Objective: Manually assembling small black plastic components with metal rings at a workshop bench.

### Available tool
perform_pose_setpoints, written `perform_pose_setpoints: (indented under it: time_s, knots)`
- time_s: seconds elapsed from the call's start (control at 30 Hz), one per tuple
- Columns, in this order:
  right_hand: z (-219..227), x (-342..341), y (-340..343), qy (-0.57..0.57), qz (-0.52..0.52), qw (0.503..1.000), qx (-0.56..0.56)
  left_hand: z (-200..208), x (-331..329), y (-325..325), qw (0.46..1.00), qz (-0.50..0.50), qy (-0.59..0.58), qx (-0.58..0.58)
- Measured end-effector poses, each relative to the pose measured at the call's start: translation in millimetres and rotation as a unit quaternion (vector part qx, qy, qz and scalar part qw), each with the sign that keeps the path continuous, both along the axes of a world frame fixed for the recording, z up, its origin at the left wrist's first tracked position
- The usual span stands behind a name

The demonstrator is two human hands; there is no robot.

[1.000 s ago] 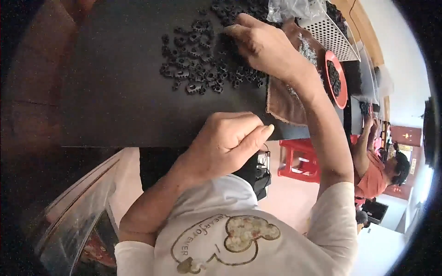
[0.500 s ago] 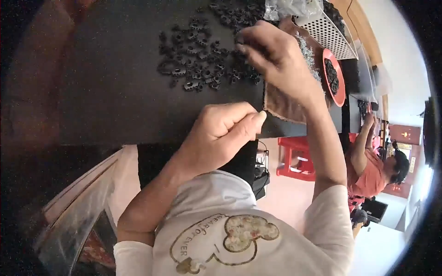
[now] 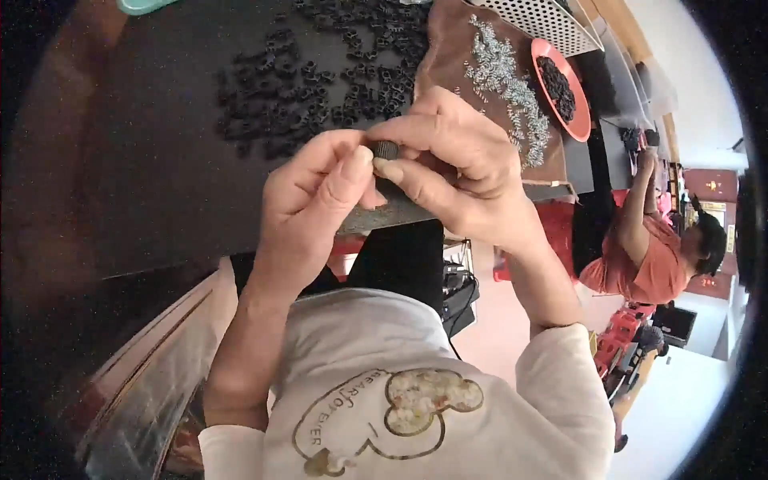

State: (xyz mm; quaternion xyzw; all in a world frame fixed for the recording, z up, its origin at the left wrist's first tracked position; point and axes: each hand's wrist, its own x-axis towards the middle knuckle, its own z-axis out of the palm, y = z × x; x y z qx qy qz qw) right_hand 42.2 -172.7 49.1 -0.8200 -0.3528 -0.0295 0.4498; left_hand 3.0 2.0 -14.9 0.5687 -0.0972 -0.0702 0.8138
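Close to the table's near edge, my left hand [image 3: 308,188] and my right hand [image 3: 460,164] meet over a small black ribbed plastic piece [image 3: 386,150]. Thumb and fingers of each hand pinch it from its own side. What else the curled fingers hide I cannot make out. Beyond my hands, many small black plastic parts [image 3: 276,96] lie spread over the dark table [image 3: 152,160]. Right of them, small silvery springs [image 3: 500,72] are heaped on a brown cloth [image 3: 444,60].
An orange-red dish [image 3: 582,126] of small black pieces stands right of the springs. Behind it is a white perforated basket [image 3: 544,20]. A turquoise container edge [image 3: 140,6] shows at the far left. Another person in an orange shirt [image 3: 644,268] works at the right.
My right hand has come back from the black parts toward my left hand. The left hand has opened from its fist into a pinch, and both now hold the ribbed piece.
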Motion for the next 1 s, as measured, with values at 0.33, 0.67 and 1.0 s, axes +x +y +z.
perform_pose_setpoints:
  time_s: [0.33,0.67,1.0]
  knots:
    - [-8,-13,-3,-0.22,-0.015,0.967,-0.125,9,-3,-11,0.997,0.055,0.01,-0.054]
    - [-23,-13,-12,-0.082,0.033,0.993,0.072,10,-7,-7,0.998,0.022,0.025,-0.052]
    - [-14,-22,-10,0.045,0.02,0.994,0.096,4,-6,-7,0.997,0.017,0.032,-0.072]
